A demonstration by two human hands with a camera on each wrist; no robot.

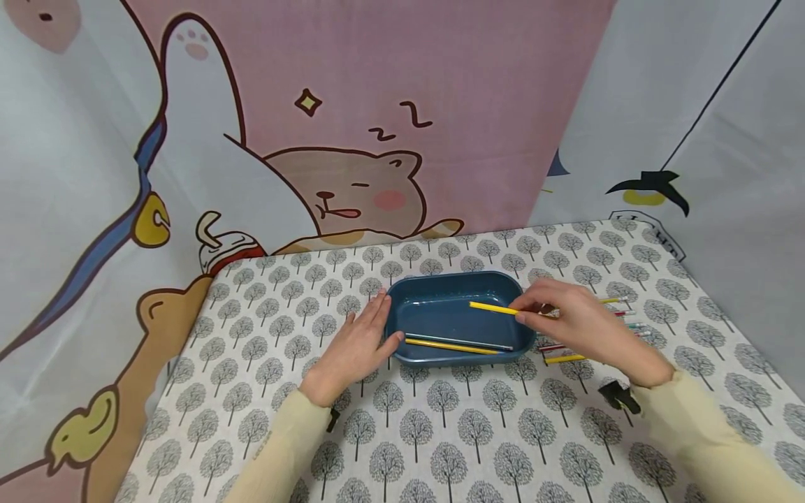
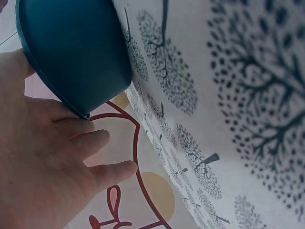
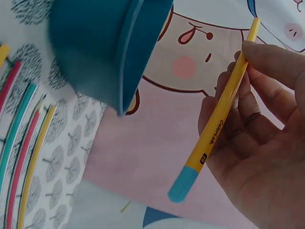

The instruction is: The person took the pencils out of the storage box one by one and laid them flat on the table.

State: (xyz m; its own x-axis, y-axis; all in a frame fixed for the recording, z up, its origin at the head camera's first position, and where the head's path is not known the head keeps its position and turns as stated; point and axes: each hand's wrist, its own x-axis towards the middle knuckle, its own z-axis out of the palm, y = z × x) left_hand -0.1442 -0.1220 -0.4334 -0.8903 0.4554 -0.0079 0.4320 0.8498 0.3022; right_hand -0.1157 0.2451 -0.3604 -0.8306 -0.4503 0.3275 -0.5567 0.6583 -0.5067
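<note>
Your right hand (image 1: 575, 318) has a slim yellow pencil (image 1: 492, 307) pinched between thumb and fingers, so that grip's clamped. Head view: the pencil's free length pokes out leftward over the right half of the dark-blue, plastic-looking rectangular tray (image 1: 440, 288). Your left hand (image 1: 355, 347) isn't gripping anything; the fingers lie pretty straight against the tray's left rim. Inside, a silvery-grey pencil (image 1: 459, 341) and a second yellow pencil (image 1: 454, 346) lie along the near side. To the right, some loose coloured pencils (image 1: 564, 359) are on the white tree-print cloth (image 1: 440, 426), partly hidden by your hand.

Left wrist view: those fingers are at the rim, spread a bit, not curled round it.

Right wrist view: the pinch is clear, with the pencil's rounded blue end sticking out free. Can't tell if it touches the tray.

I'd call this the carrying-in step, almost at the drop. Next move imo wants the pencil lowered, lined up with those two, then the pinch loosened while your left hand steadies the tray.
</note>
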